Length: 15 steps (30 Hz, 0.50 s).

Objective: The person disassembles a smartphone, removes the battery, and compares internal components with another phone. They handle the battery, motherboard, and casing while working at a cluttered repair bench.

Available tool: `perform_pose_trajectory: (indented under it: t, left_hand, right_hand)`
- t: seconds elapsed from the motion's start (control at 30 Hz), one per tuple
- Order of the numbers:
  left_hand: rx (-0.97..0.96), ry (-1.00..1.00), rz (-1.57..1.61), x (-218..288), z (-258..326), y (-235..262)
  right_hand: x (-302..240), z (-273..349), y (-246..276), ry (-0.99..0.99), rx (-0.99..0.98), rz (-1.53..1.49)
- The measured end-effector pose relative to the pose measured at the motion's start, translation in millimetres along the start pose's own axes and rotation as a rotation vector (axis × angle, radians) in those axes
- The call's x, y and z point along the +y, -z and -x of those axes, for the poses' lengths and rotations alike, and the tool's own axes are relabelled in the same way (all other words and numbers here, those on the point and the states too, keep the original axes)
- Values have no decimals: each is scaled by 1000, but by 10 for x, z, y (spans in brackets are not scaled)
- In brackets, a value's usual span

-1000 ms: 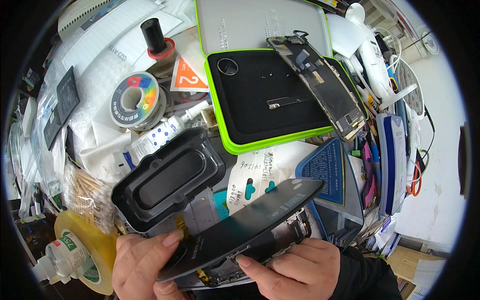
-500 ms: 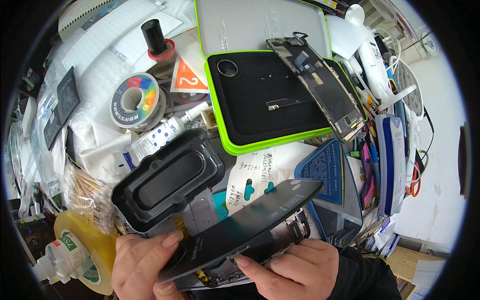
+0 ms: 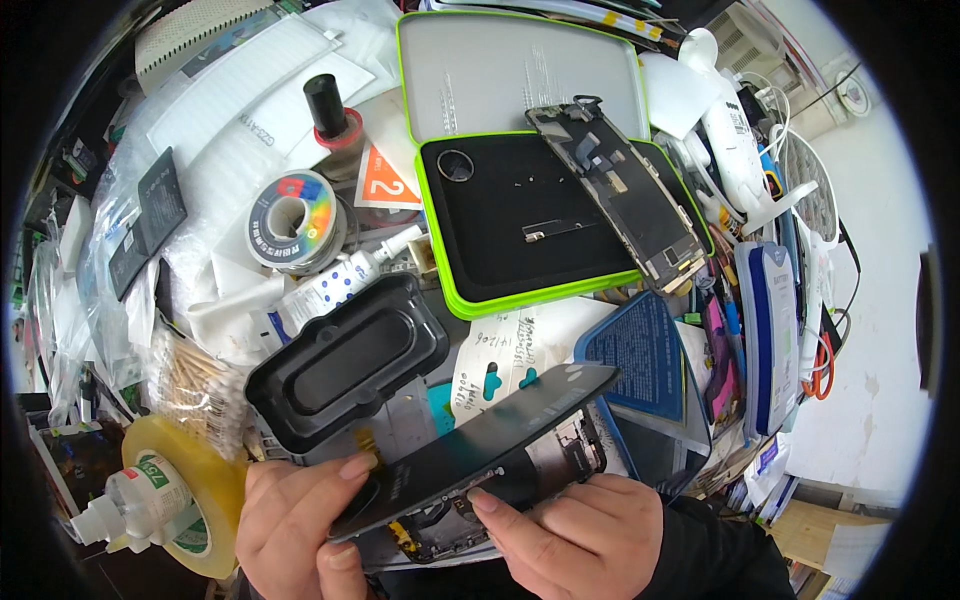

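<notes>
My left hand (image 3: 300, 520) pinches the near left end of a dark phone screen (image 3: 480, 440), thumb on its upper face. Tilted up, the screen lies over an opened phone body (image 3: 570, 452) whose inner parts show along the gap. My right hand (image 3: 590, 535) grips the body's near side, one fingertip at the inner edge below the screen. Much of the body's inside is hidden under the screen. Just beyond them is a black plastic tray (image 3: 347, 362). Farther off, a second phone assembly (image 3: 630, 195) leans across a green-rimmed case (image 3: 470, 285) holding small parts.
Solder wire (image 3: 296, 222), a white tube (image 3: 345, 278) and cotton swabs (image 3: 195, 385) crowd the left. A yellow tape roll (image 3: 205, 545) and clear bottle (image 3: 125, 505) sit near left. At right are a blue box (image 3: 630, 355) and a blue-and-white case (image 3: 772, 340).
The whole view has shifted a little, with the bench things appearing lower. Both hands keep their hold on the phone, and the screen stays tilted over the body.
</notes>
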State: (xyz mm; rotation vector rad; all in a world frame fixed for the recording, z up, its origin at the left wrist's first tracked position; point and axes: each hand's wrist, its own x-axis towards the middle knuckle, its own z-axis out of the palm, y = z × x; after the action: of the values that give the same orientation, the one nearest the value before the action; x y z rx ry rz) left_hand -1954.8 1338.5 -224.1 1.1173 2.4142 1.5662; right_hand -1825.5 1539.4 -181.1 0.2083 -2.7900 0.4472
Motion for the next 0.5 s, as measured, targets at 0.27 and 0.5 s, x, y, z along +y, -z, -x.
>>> perform_pose_trajectory:
  t: [0.27, 0.5]
  left_hand:
    - [2, -4, 12, 22, -18, 21]
    - [20, -11, 18, 35, -37, 6]
  right_hand:
    - [-22, -43, 113, -9, -39, -94]
    - [4, -108, 84, 0, -8, -202]
